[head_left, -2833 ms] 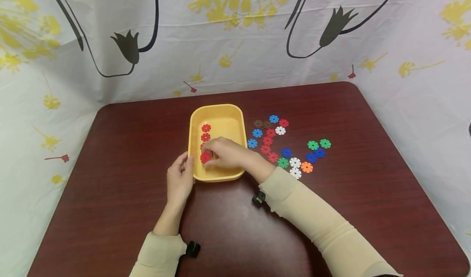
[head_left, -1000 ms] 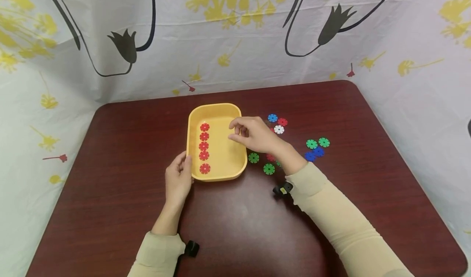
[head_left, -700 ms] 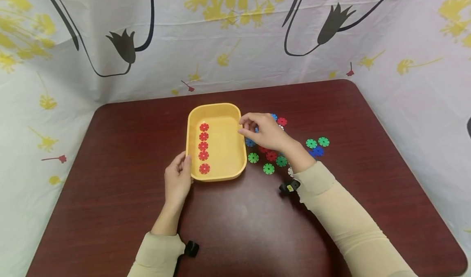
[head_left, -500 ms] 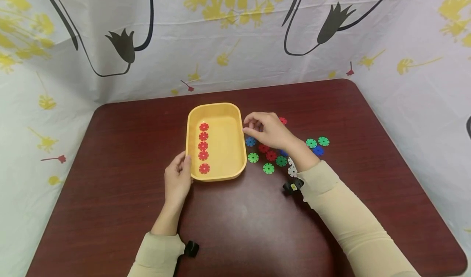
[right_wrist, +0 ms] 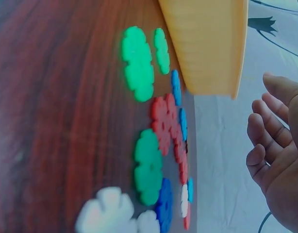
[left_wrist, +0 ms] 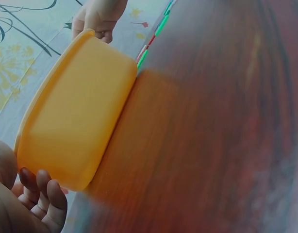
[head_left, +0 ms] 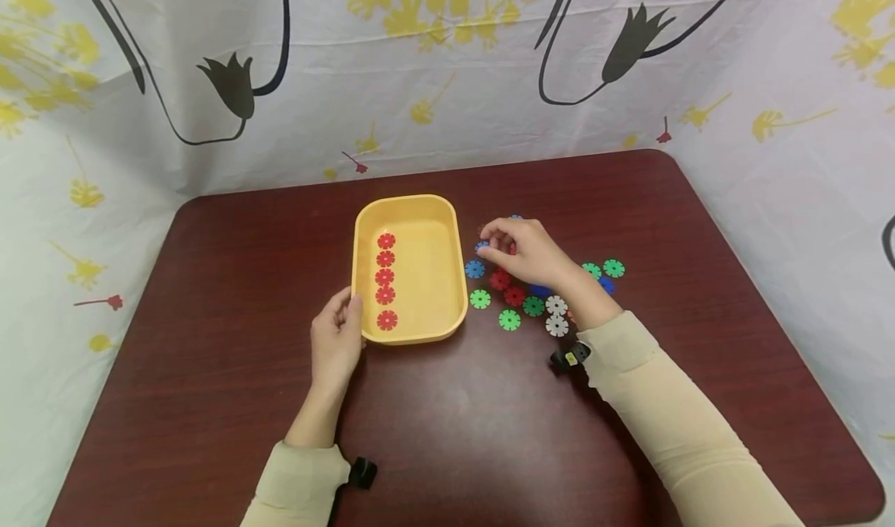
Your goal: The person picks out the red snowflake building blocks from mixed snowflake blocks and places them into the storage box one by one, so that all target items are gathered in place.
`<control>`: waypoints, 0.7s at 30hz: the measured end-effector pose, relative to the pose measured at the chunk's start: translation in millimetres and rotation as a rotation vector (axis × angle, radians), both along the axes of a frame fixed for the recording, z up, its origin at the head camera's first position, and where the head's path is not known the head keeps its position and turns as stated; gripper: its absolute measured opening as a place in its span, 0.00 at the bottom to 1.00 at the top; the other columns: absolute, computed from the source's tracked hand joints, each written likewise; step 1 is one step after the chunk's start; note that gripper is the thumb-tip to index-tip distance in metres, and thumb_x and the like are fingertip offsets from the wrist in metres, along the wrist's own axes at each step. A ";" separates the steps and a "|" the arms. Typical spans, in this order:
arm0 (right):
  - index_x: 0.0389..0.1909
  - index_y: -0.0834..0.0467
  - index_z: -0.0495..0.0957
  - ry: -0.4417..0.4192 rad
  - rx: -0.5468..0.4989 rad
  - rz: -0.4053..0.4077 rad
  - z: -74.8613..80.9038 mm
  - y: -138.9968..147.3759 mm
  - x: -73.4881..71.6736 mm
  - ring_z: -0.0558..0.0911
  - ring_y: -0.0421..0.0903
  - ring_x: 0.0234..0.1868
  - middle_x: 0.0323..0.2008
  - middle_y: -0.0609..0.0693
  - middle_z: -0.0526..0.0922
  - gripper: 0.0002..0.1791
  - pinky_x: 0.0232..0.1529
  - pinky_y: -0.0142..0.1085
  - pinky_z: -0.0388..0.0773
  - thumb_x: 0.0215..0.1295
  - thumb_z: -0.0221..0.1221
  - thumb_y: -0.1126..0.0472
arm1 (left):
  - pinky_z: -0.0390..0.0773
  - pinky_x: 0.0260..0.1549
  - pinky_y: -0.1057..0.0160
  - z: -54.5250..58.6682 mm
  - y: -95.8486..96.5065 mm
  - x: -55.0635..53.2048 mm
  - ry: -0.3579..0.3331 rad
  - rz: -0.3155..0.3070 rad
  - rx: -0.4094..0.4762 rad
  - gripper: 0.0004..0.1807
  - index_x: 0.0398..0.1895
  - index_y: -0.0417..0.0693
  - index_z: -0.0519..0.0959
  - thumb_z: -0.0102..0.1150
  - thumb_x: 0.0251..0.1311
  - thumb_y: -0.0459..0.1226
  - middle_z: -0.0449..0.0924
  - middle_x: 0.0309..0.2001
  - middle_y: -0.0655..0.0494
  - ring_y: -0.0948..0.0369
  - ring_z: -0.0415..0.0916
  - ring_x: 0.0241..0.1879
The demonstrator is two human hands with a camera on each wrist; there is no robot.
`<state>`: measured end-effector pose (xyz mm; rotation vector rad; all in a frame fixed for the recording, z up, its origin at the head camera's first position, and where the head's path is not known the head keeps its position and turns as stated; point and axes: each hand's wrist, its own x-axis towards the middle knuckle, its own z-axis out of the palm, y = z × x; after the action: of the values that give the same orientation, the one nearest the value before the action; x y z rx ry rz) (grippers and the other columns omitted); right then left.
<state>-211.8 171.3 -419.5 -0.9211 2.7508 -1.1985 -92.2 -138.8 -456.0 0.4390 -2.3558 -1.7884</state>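
In the head view my left hand (head_left: pixel 337 344) grips the near left side of a yellow plastic tray (head_left: pixel 433 286), its thumb at the rim. A column of several red snowflake discs (head_left: pixel 384 277) lies inside along the left. My right hand (head_left: pixel 534 253) is held over loose snowflake discs right of the tray, fingers loosely bent. A blue snowflake disc (head_left: pixel 482 247) shows just by its fingertips. The right wrist view shows the right hand (right_wrist: pixel 280 145) with thumb and fingers apart and nothing between them. The right hand covers part of the discs.
Green discs (head_left: pixel 509 320), red discs (head_left: pixel 513 296) and white discs (head_left: pixel 556 325) lie near the tray's right side. More green discs (head_left: pixel 614 268) lie farther right. The dark wooden table (head_left: pixel 447 434) meets a patterned cloth (head_left: pixel 447 123) at the back.
The right hand has let go of a red disc in the tray, lifted out over the right rim and moved right above the loose discs. The left hand keeps its hold on the tray.
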 end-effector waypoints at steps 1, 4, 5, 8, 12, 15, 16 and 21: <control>0.46 0.64 0.81 -0.004 0.005 0.001 -1.5 1.7 0.2 0.79 0.45 0.33 0.32 0.50 0.81 0.14 0.35 0.39 0.77 0.68 0.66 0.58 | 0.68 0.14 0.72 0.1 0.1 -0.5 -0.003 -0.001 -0.001 0.21 0.65 0.39 0.76 0.52 0.76 0.41 0.72 0.23 0.45 0.68 0.66 0.14; 0.46 0.64 0.81 -0.021 0.027 0.004 -5.7 7.2 1.5 0.78 0.44 0.32 0.32 0.49 0.81 0.14 0.35 0.39 0.78 0.69 0.66 0.58 | 0.68 0.14 0.72 0.3 0.3 -1.3 0.003 -0.005 -0.006 0.21 0.65 0.37 0.76 0.52 0.76 0.39 0.73 0.24 0.40 0.68 0.66 0.14; 0.47 0.64 0.81 -0.028 0.037 0.006 -7.1 8.8 2.1 0.78 0.44 0.32 0.32 0.49 0.81 0.14 0.35 0.40 0.78 0.68 0.66 0.58 | 0.68 0.14 0.72 -0.2 0.3 -1.3 0.009 -0.006 -0.010 0.20 0.64 0.37 0.76 0.52 0.76 0.39 0.73 0.24 0.41 0.68 0.66 0.14; 0.48 0.64 0.81 -0.051 0.078 0.010 -12.2 13.6 3.1 0.77 0.44 0.30 0.32 0.48 0.80 0.15 0.34 0.39 0.78 0.68 0.66 0.57 | 0.68 0.14 0.72 -0.9 0.0 -0.2 0.040 -0.005 -0.034 0.19 0.62 0.40 0.79 0.54 0.75 0.41 0.72 0.23 0.46 0.68 0.66 0.15; 0.48 0.62 0.81 -0.091 0.119 0.012 -18.9 19.6 4.7 0.75 0.44 0.28 0.32 0.48 0.80 0.15 0.33 0.39 0.77 0.67 0.67 0.57 | 0.66 0.13 0.71 -1.1 -1.0 1.7 0.093 -0.004 -0.068 0.18 0.59 0.42 0.81 0.56 0.74 0.42 0.70 0.20 0.53 0.66 0.65 0.16; 0.46 0.61 0.81 -0.117 0.139 0.014 -21.5 23.7 7.2 0.75 0.44 0.28 0.32 0.47 0.79 0.15 0.33 0.39 0.77 0.66 0.69 0.56 | 0.63 0.13 0.71 -1.4 -1.5 1.5 0.113 -0.007 -0.082 0.17 0.58 0.41 0.82 0.56 0.74 0.41 0.68 0.20 0.55 0.67 0.63 0.16; 0.45 0.60 0.81 -0.124 0.142 0.016 -21.9 24.7 8.0 0.75 0.45 0.28 0.32 0.47 0.79 0.15 0.33 0.39 0.77 0.65 0.69 0.56 | 0.63 0.14 0.71 -1.4 -1.4 1.2 0.113 -0.008 -0.086 0.18 0.58 0.41 0.82 0.56 0.74 0.41 0.68 0.20 0.55 0.67 0.63 0.16; 0.44 0.59 0.81 -0.124 0.151 0.036 -25.5 27.6 7.8 0.76 0.44 0.28 0.32 0.46 0.80 0.14 0.33 0.39 0.78 0.64 0.70 0.55 | 0.62 0.14 0.73 4.4 2.4 1.3 0.081 -0.005 -0.078 0.18 0.59 0.37 0.80 0.54 0.75 0.39 0.67 0.19 0.55 0.70 0.62 0.15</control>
<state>-204.0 198.9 -445.0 -0.8468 2.6708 -0.9903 -90.9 -136.3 -451.6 0.3431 -2.3637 -1.6762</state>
